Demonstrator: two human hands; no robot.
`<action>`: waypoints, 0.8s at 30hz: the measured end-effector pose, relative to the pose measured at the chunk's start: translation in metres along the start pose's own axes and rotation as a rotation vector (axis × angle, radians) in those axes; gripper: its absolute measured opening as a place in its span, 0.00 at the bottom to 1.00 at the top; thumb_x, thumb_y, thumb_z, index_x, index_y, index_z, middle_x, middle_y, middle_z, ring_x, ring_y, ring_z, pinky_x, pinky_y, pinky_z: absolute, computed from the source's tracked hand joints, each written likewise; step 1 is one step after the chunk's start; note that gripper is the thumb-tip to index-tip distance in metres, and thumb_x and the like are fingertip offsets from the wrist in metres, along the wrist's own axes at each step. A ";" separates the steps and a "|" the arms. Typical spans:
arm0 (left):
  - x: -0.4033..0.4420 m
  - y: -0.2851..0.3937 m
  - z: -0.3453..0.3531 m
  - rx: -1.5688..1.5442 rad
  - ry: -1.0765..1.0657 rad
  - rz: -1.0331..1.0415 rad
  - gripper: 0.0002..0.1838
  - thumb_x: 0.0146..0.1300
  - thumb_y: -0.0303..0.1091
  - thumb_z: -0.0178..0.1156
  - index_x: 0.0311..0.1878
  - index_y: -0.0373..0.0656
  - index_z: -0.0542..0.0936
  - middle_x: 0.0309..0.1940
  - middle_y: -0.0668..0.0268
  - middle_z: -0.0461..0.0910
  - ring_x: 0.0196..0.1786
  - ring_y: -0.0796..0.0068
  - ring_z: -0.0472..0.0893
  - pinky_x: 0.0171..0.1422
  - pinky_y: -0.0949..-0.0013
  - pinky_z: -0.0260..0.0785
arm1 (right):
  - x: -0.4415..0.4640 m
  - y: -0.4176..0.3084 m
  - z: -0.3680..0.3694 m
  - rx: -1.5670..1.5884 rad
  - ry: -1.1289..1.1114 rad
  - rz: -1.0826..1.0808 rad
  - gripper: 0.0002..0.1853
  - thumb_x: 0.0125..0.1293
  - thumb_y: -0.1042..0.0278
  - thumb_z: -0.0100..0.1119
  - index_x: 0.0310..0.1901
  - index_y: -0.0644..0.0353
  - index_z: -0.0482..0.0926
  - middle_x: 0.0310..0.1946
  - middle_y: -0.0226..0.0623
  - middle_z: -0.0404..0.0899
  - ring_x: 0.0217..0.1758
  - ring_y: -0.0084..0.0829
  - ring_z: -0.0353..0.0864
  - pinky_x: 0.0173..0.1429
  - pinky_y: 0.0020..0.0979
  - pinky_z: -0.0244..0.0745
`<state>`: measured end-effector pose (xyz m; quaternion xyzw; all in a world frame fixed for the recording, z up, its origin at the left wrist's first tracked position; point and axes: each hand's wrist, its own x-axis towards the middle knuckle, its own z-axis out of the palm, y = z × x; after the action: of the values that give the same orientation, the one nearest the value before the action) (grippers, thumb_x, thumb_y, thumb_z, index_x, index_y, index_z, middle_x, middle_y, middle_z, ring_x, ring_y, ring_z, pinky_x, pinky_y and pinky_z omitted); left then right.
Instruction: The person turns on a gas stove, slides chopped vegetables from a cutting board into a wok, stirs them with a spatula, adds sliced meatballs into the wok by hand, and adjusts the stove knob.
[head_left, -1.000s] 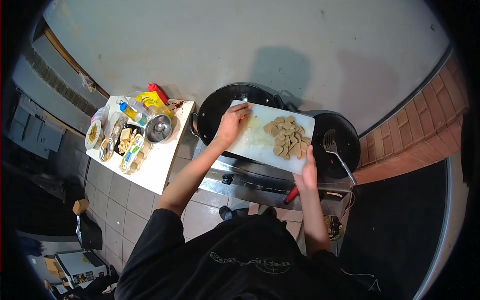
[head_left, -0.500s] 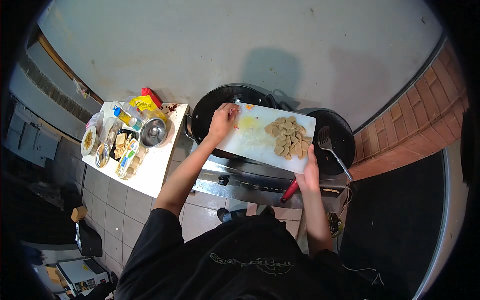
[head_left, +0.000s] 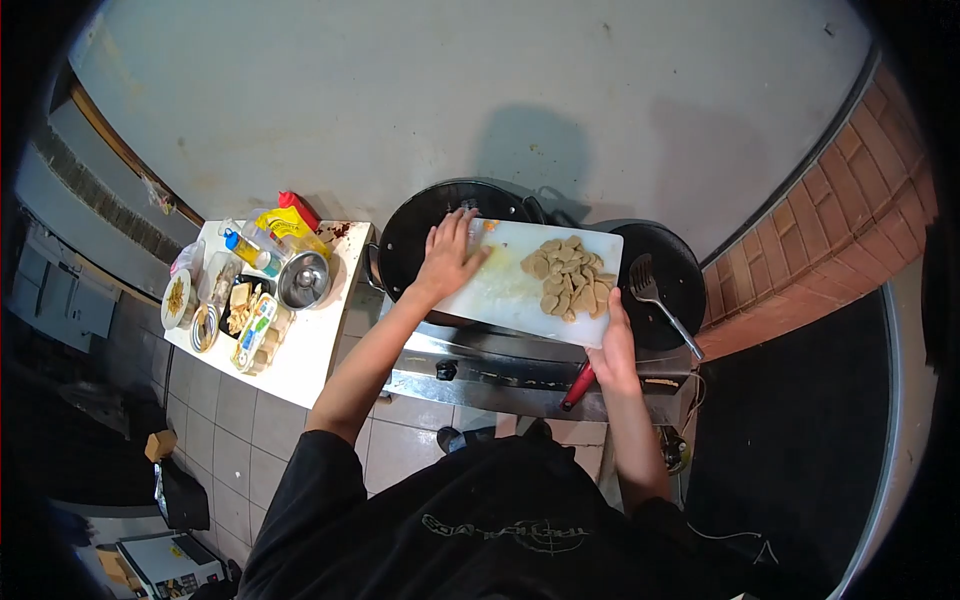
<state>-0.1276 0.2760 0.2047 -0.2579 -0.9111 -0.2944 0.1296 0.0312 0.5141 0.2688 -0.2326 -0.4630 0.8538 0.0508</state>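
A white cutting board (head_left: 500,285) is held over a large black pan (head_left: 405,240) on the stove. Grey-brown slices (head_left: 568,280) are heaped on its right half, and small orange and reddish bits lie near its upper left corner. My right hand (head_left: 615,350) grips the board's lower right corner, thumb on top. My left hand (head_left: 450,260) is over the board's left end, fingers spread, with nothing visible in it. To the right, a slotted metal spatula (head_left: 645,285) rests in a second black pan (head_left: 672,255).
On a white table (head_left: 290,370) at the left are a metal bowl (head_left: 304,280), an egg carton (head_left: 258,335), a plate of food (head_left: 178,298), bottles and a yellow bag (head_left: 282,222). A red handle (head_left: 578,387) sticks out over the stove's front edge.
My left hand has opened, its fingers going from curled together to spread at the board's left end. Orange bits uncovered there have partly left the board. My right hand keeps its grip.
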 end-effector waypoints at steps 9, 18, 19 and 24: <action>0.011 0.000 -0.004 -0.172 0.004 0.036 0.28 0.67 0.45 0.52 0.67 0.47 0.63 0.67 0.57 0.63 0.72 0.57 0.60 0.73 0.44 0.47 | 0.009 0.008 -0.009 0.059 -0.088 -0.024 0.26 0.76 0.49 0.41 0.63 0.62 0.66 0.58 0.37 0.73 0.59 0.31 0.75 0.59 0.35 0.74; 0.016 -0.024 0.002 0.137 0.019 -0.078 0.23 0.68 0.36 0.49 0.65 0.45 0.66 0.65 0.57 0.66 0.70 0.57 0.63 0.73 0.52 0.51 | 0.009 0.008 -0.007 0.063 -0.084 -0.039 0.25 0.75 0.49 0.42 0.62 0.62 0.67 0.57 0.36 0.73 0.58 0.31 0.76 0.59 0.35 0.73; 0.017 -0.025 -0.001 0.041 0.014 -0.057 0.20 0.68 0.32 0.47 0.63 0.44 0.69 0.66 0.57 0.66 0.70 0.57 0.62 0.73 0.54 0.53 | 0.009 0.008 -0.008 0.063 -0.085 -0.038 0.25 0.75 0.49 0.42 0.62 0.62 0.67 0.57 0.36 0.73 0.58 0.31 0.76 0.59 0.35 0.73; 0.016 0.017 -0.017 -0.186 -0.101 0.297 0.22 0.72 0.38 0.45 0.65 0.43 0.69 0.70 0.55 0.61 0.74 0.53 0.56 0.77 0.55 0.47 | 0.013 0.010 -0.008 0.073 -0.096 -0.041 0.25 0.75 0.49 0.42 0.62 0.62 0.67 0.57 0.37 0.74 0.58 0.31 0.76 0.59 0.34 0.73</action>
<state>-0.1300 0.2840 0.2327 -0.4149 -0.8372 -0.3416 0.1013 0.0243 0.5185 0.2518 -0.1798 -0.4383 0.8790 0.0544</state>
